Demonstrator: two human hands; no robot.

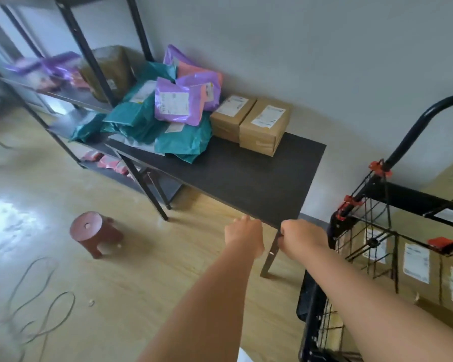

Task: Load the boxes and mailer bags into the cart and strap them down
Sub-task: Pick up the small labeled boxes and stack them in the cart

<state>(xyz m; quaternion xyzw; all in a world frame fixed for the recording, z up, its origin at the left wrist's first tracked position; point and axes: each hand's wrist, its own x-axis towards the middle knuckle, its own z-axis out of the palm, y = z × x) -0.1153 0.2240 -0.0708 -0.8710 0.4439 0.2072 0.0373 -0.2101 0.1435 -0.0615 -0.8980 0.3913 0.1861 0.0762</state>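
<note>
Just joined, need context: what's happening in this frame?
A person is partway through loading parcels. Both arms reach to the near corner of the black table. The right hand has its fingers curled at the corner, seemingly gripping it; the left hand is at the edge, its fingers hidden. Labelled boxes already sit in the cart. Two more boxes and a pile of mailer bags lie on the table.

Left hand (243, 232), right hand (300, 237) bare; forearms bare too.
</note>
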